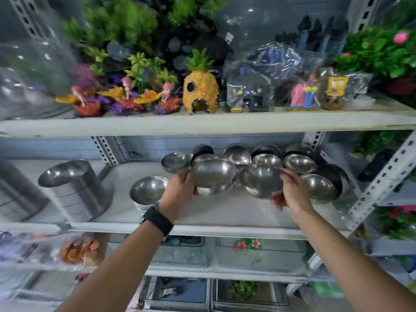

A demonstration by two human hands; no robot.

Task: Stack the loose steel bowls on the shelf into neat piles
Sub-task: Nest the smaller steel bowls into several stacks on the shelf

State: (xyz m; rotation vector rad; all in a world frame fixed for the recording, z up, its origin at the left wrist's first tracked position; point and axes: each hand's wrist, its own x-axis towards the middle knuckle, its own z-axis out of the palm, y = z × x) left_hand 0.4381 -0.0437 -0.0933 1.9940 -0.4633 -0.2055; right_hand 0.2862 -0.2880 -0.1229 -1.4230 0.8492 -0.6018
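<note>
Steel bowl (213,173) is rim-gripped by left hand (180,192), second bowl (261,177) by right hand (292,192), both forward of crowded loose bowls (299,163).

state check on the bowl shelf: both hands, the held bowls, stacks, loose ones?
left hand, grips left bowl by its rim
left bowl, held, tilted toward camera
right hand, grips right bowl by its rim
right bowl, held, tilted
loose bowls, unstacked, crowded at back
tall stack, nested, tilted, not upright
small pile, upright, open side up
</note>
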